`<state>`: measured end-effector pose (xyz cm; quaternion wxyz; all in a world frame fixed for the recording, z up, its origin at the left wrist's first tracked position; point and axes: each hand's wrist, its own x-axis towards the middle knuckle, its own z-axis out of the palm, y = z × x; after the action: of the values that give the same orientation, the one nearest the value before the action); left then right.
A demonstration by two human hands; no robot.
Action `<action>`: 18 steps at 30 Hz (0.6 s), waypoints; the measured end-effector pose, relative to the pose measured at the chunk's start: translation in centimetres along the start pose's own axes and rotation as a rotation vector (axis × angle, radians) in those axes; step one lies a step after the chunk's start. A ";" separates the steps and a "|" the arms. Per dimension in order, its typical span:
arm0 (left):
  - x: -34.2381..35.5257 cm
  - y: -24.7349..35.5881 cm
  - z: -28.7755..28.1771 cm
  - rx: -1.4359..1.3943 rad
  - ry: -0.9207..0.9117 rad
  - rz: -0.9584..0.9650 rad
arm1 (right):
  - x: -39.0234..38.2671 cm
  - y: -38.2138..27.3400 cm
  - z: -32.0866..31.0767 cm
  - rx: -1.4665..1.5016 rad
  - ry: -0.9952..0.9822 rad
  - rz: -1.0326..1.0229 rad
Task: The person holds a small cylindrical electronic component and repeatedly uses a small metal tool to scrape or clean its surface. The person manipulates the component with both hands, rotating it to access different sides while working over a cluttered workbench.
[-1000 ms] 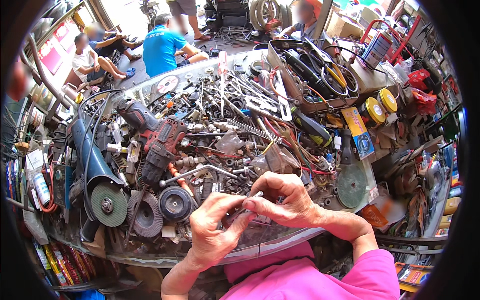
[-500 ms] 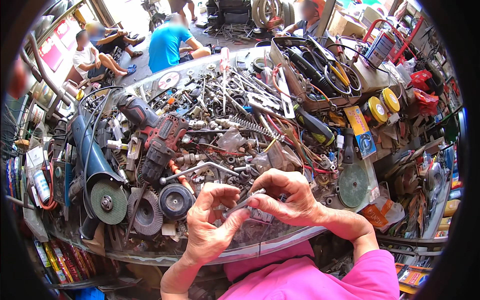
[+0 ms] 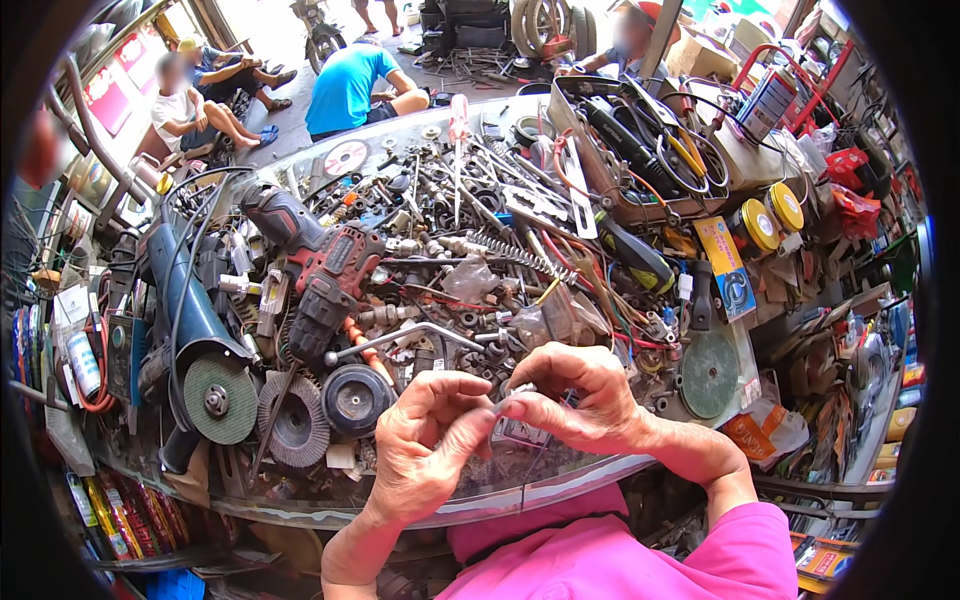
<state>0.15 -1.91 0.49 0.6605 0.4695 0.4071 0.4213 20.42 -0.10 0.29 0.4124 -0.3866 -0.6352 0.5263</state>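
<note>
Reference point for all positions: the red-and-black cordless drill (image 3: 325, 270) lying on the glass-topped bench (image 3: 575, 482).

Part in hand: a small, light-coloured metal piece (image 3: 521, 389), held above the bench to the right of the drill and nearer the person. Its exact form is mostly covered by fingers.

Right hand (image 3: 580, 400): thumb and bent index finger pinch the piece, the thumb lying along its near side. Left hand (image 3: 420, 450): fingers curled, thumb extended toward the right thumb, its tip at the piece's left end. Whether the left hand grips or merely touches cannot be told.

Surroundings: directly beyond the hands, a bent metal rod (image 3: 405, 335) lies just to the near right of the drill. A black rubber wheel (image 3: 357, 400) and a grey flap disc (image 3: 292, 418) sit on the drill's near side; an angle grinder (image 3: 185, 295) lies to its left. A coil spring (image 3: 515, 254) and many loose fasteners spread to its right.

Handling assessment: the right pinch should carry the piece, leaving the left fingertips free to steady or turn it. Light, even pressure appears advisable, as a small metal part could slip sideways. Working low over the bench would shorten any drop; among those fasteners, recovery would likely be slow.
</note>
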 end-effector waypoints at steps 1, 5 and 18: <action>-0.1 0.2 0.0 -0.051 0.009 -0.063 | 0.0 0.1 0.2 0.000 0.013 -0.033; 0.5 1.2 0.7 -0.151 0.032 -0.075 | 0.1 -0.2 -0.1 -0.063 -0.040 0.024; 0.4 0.9 0.6 0.053 0.055 -0.040 | 0.1 -0.2 0.0 0.037 0.020 0.064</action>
<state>0.74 -1.50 1.40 0.6446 0.4671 0.4454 0.4097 20.38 -0.01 0.46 0.4090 -0.4044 -0.6085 0.5467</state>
